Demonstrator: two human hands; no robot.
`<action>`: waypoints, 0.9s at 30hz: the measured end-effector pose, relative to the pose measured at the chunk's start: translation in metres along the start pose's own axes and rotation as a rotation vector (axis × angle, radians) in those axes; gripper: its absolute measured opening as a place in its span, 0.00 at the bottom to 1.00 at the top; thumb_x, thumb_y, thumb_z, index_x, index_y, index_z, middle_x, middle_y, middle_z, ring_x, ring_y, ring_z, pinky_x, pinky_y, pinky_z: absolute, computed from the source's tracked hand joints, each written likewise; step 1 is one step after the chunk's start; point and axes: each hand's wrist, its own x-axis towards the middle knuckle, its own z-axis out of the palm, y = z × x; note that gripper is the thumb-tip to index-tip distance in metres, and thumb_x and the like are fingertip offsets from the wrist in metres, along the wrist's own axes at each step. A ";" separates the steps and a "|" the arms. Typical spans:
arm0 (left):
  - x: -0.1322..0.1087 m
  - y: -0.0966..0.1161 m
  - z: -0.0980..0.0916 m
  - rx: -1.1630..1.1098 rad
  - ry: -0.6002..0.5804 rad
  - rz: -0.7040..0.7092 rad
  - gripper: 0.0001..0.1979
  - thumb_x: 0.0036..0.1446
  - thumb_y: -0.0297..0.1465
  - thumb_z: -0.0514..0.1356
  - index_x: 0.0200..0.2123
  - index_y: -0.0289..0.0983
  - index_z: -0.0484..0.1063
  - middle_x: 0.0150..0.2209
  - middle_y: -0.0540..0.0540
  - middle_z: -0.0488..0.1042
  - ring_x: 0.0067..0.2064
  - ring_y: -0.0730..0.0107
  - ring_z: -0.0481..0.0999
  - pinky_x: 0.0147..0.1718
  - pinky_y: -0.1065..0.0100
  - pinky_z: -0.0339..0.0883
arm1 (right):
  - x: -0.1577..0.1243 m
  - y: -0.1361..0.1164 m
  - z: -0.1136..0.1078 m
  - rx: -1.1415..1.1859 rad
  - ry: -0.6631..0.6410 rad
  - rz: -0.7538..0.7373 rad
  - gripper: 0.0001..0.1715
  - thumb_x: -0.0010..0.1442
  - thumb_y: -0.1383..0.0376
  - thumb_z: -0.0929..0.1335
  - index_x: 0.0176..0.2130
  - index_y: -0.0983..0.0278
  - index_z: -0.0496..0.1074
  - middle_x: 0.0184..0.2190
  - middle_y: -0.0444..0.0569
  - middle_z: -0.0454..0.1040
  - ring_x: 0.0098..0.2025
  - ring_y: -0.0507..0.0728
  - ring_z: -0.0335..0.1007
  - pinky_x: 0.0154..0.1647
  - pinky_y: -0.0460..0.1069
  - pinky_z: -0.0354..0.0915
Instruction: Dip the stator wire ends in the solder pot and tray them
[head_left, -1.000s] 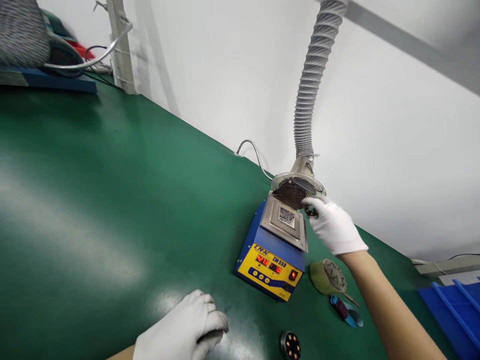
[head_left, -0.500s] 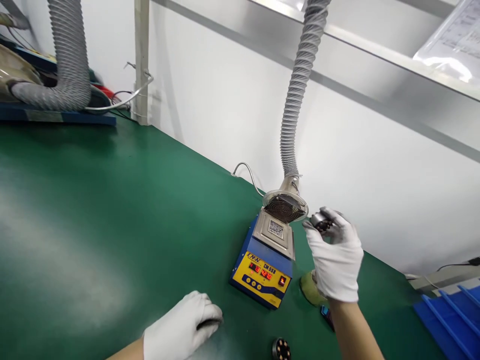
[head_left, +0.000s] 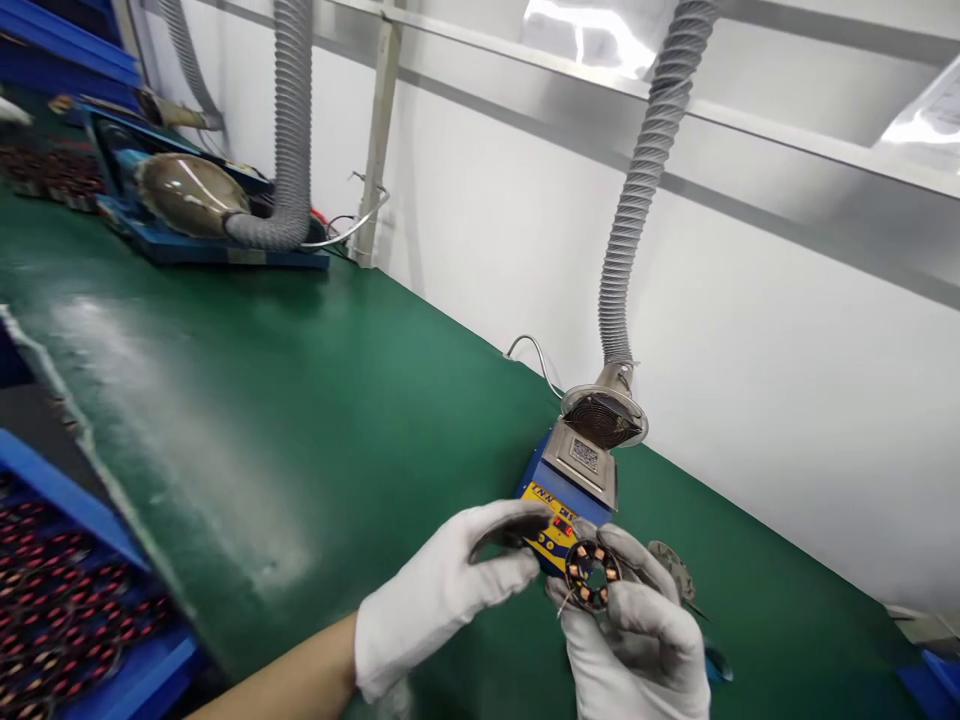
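Note:
My right hand (head_left: 634, 620), in a white glove with darkened fingertips, grips a ring-shaped motor stator (head_left: 592, 575) by its rim. Copper windings show around its open centre, facing me, and a thin lead sticks out at the lower left. My left hand (head_left: 457, 575), also gloved, is just left of the stator, thumb and fingers apart around a gap with nothing visible in it. Directly behind both hands is the blue and yellow solder pot (head_left: 571, 492); the hands hide part of its front panel. A round fume hood (head_left: 604, 417) stands over the pot's far end.
A grey ribbed hose (head_left: 637, 200) rises from the hood along the white wall. At lower left, a blue bin (head_left: 67, 480) holds many wound rings. Another hood (head_left: 187, 195) and hose stand at the back left. Right of my right hand is a round tin (head_left: 673, 565), partly hidden.
My right hand has come down and left from beside the hood, bringing the stator before the pot. My left hand has risen from the table towards it. The view has swung left.

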 end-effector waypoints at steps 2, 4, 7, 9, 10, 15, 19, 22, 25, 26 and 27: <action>0.000 0.015 0.009 -0.081 -0.042 0.044 0.18 0.50 0.30 0.64 0.47 0.37 0.72 0.47 0.45 0.73 0.50 0.60 0.71 0.49 0.66 0.64 | -0.005 -0.007 0.006 -0.019 0.021 0.009 0.13 0.52 0.78 0.69 0.32 0.62 0.66 0.47 0.48 0.67 0.47 0.57 0.67 0.35 0.46 0.72; 0.000 0.021 0.016 -0.133 -0.047 0.040 0.14 0.49 0.26 0.65 0.41 0.37 0.75 0.44 0.46 0.75 0.47 0.62 0.73 0.46 0.68 0.66 | -0.010 -0.012 0.009 -0.017 0.049 0.032 0.12 0.53 0.77 0.68 0.33 0.61 0.67 0.48 0.48 0.66 0.49 0.56 0.65 0.37 0.45 0.71; 0.000 0.019 0.021 -0.229 0.031 -0.003 0.07 0.46 0.24 0.66 0.32 0.34 0.78 0.37 0.45 0.76 0.40 0.64 0.75 0.41 0.70 0.68 | -0.014 -0.015 0.012 -0.037 0.043 0.006 0.13 0.52 0.78 0.69 0.33 0.61 0.68 0.47 0.46 0.67 0.48 0.56 0.66 0.40 0.46 0.70; -0.001 0.015 0.023 -0.287 0.106 -0.023 0.05 0.43 0.24 0.66 0.28 0.33 0.78 0.34 0.45 0.76 0.37 0.66 0.75 0.38 0.71 0.68 | -0.016 -0.016 0.012 -0.061 0.034 0.010 0.14 0.51 0.79 0.70 0.32 0.61 0.68 0.47 0.46 0.67 0.47 0.56 0.66 0.40 0.47 0.70; -0.001 0.012 0.023 -0.312 0.133 -0.026 0.05 0.41 0.24 0.67 0.26 0.32 0.78 0.32 0.45 0.76 0.36 0.67 0.75 0.37 0.71 0.68 | -0.016 -0.017 0.012 -0.075 0.030 0.016 0.14 0.50 0.79 0.70 0.32 0.62 0.68 0.47 0.46 0.68 0.47 0.56 0.67 0.40 0.47 0.70; 0.000 0.013 0.011 -0.381 0.245 0.116 0.05 0.43 0.26 0.68 0.27 0.36 0.78 0.31 0.48 0.76 0.35 0.71 0.73 0.40 0.73 0.66 | -0.017 -0.022 0.013 0.006 -0.006 0.042 0.13 0.53 0.78 0.69 0.32 0.61 0.66 0.45 0.48 0.68 0.44 0.59 0.69 0.39 0.55 0.70; -0.016 0.029 -0.006 -0.198 0.338 0.308 0.02 0.51 0.28 0.64 0.31 0.40 0.77 0.38 0.50 0.76 0.42 0.71 0.73 0.43 0.74 0.64 | -0.018 -0.024 0.013 0.040 0.005 0.101 0.12 0.54 0.75 0.70 0.32 0.61 0.65 0.44 0.49 0.69 0.43 0.61 0.70 0.39 0.55 0.70; -0.039 0.037 -0.013 0.381 0.152 0.387 0.11 0.53 0.24 0.60 0.40 0.40 0.74 0.36 0.48 0.73 0.38 0.70 0.72 0.37 0.72 0.65 | -0.020 -0.027 0.014 0.112 -0.006 0.182 0.10 0.55 0.70 0.72 0.32 0.61 0.66 0.44 0.48 0.69 0.43 0.57 0.70 0.43 0.52 0.69; -0.059 0.038 -0.014 0.951 -0.070 0.466 0.22 0.53 0.20 0.54 0.52 0.38 0.66 0.34 0.45 0.73 0.35 0.65 0.72 0.36 0.66 0.63 | -0.025 -0.033 0.018 0.185 -0.075 0.282 0.11 0.54 0.65 0.74 0.33 0.61 0.67 0.43 0.47 0.71 0.42 0.55 0.71 0.44 0.48 0.69; -0.065 0.036 -0.014 1.074 -0.095 0.452 0.22 0.53 0.20 0.53 0.52 0.37 0.65 0.34 0.45 0.73 0.35 0.64 0.72 0.35 0.65 0.62 | -0.028 -0.034 0.020 0.199 -0.109 0.320 0.12 0.53 0.64 0.74 0.34 0.61 0.67 0.43 0.47 0.71 0.42 0.55 0.71 0.42 0.47 0.70; -0.070 0.033 -0.014 1.167 -0.092 0.420 0.19 0.53 0.21 0.54 0.50 0.37 0.66 0.33 0.46 0.74 0.34 0.64 0.72 0.34 0.65 0.61 | -0.032 -0.034 0.022 0.212 -0.149 0.363 0.13 0.52 0.63 0.75 0.34 0.61 0.68 0.42 0.47 0.72 0.42 0.55 0.71 0.40 0.45 0.70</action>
